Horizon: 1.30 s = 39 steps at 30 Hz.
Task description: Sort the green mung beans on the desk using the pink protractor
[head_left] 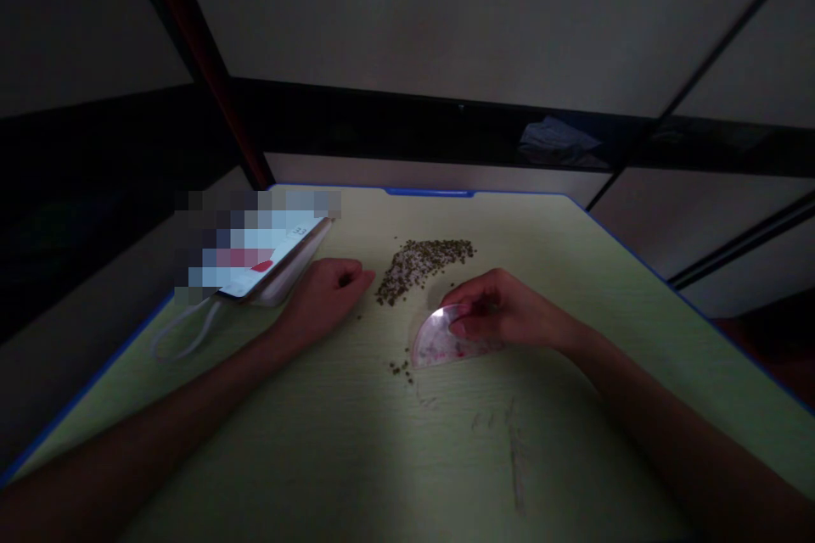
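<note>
A pile of small greenish-brown grains (420, 265) lies on a pale green table (356, 441) with a blue edge. My left hand (328, 293) rests on the table just left of the pile, fingers curled loosely into a fist with nothing visible in it. My right hand (500, 310) is closed on a clear plastic lid-like piece (439, 339), tilted on its edge on the table below the pile. A few stray grains (401, 369) lie beside that piece.
A phone with a lit screen (271, 263) leans on a white power bank (289, 280) at the left, with a white cable (184, 335) looping toward the table's edge. A dark rail and pale wall stand behind. The room is dim.
</note>
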Each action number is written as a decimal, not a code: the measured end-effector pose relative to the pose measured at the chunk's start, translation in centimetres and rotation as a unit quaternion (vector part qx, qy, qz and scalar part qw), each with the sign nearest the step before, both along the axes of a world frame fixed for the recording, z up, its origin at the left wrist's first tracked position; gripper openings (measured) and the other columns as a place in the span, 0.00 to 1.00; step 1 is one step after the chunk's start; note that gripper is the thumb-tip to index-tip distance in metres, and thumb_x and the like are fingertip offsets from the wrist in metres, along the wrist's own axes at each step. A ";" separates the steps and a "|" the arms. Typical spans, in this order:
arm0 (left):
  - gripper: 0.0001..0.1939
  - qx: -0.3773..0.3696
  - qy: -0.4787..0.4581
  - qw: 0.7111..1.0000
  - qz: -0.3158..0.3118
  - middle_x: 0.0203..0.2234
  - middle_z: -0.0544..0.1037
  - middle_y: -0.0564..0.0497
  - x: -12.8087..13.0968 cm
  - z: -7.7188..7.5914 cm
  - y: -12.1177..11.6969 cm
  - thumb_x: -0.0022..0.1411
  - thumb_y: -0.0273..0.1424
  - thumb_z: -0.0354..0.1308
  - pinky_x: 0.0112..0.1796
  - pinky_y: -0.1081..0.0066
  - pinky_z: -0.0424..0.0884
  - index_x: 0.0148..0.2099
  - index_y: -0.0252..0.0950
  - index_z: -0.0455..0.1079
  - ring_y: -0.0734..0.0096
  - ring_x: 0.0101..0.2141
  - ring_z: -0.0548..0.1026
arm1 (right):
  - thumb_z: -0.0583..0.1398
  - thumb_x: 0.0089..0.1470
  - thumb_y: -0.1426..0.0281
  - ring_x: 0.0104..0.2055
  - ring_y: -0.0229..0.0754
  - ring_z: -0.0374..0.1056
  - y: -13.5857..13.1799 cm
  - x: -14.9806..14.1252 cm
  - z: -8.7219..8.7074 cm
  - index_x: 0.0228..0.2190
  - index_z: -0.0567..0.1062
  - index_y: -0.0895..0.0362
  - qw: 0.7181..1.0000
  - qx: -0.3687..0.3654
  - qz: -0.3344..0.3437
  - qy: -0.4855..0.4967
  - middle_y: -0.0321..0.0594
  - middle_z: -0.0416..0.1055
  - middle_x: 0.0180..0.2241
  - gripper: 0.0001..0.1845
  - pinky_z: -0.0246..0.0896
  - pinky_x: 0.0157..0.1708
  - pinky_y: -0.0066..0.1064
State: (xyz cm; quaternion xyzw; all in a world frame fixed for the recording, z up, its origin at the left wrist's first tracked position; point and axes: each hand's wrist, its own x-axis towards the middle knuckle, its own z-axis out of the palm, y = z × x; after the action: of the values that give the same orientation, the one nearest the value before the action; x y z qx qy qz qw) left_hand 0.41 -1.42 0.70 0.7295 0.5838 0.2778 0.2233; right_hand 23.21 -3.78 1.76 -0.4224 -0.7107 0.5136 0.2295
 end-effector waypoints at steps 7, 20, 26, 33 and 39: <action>0.18 -0.003 0.007 1.000 0.000 0.12 0.52 0.59 -0.1 -0.1 0.1 0.52 0.37 0.46 0.20 0.75 0.50 0.16 0.36 0.48 0.80 0.17 0.53 | 0.61 0.41 0.76 0.19 0.29 0.56 -0.3 -0.4 0.2 0.29 0.75 0.63 1.000 -0.010 0.021 0.005 0.32 0.64 0.19 0.08 0.51 0.18 0.21; 0.17 -0.003 -0.003 1.000 0.002 0.12 0.51 0.59 0.0 0.0 0.0 0.51 0.36 0.46 0.20 0.74 0.50 0.15 0.36 0.49 0.80 0.17 0.53 | 0.61 0.41 0.75 0.22 0.31 0.60 -0.3 0.0 -0.4 0.28 0.76 0.62 0.998 -0.013 0.065 0.011 0.34 0.67 0.22 0.07 0.54 0.20 0.21; 0.17 0.001 -0.001 1.000 -0.001 0.12 0.52 0.59 0.0 0.0 0.0 0.51 0.37 0.46 0.20 0.75 0.50 0.15 0.37 0.49 0.80 0.17 0.53 | 0.60 0.41 0.77 0.21 0.30 0.58 -0.6 -0.5 -0.2 0.29 0.76 0.62 0.997 -0.027 0.065 0.019 0.33 0.66 0.21 0.08 0.52 0.19 0.20; 0.18 0.000 -0.001 1.000 0.000 0.12 0.51 0.59 0.0 0.0 -0.1 0.51 0.37 0.46 0.20 0.75 0.50 0.15 0.37 0.48 0.79 0.17 0.53 | 0.62 0.39 0.76 0.20 0.29 0.58 -0.3 -0.3 -0.1 0.28 0.75 0.64 0.999 -0.018 0.034 0.012 0.33 0.66 0.19 0.08 0.53 0.19 0.21; 0.17 -0.002 0.004 1.000 -0.003 0.12 0.52 0.59 0.0 0.1 0.0 0.51 0.37 0.46 0.20 0.75 0.50 0.15 0.36 0.49 0.79 0.18 0.54 | 0.62 0.39 0.75 0.19 0.29 0.59 0.1 0.1 -0.2 0.28 0.75 0.62 0.999 -0.027 0.021 0.025 0.32 0.67 0.19 0.08 0.54 0.20 0.22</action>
State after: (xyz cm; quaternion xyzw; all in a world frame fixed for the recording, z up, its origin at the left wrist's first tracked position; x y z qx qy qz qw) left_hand 0.40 -1.45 0.80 0.7315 0.5834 0.2732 0.2236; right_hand 23.26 -3.73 1.60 -0.4005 -0.6993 0.5477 0.2250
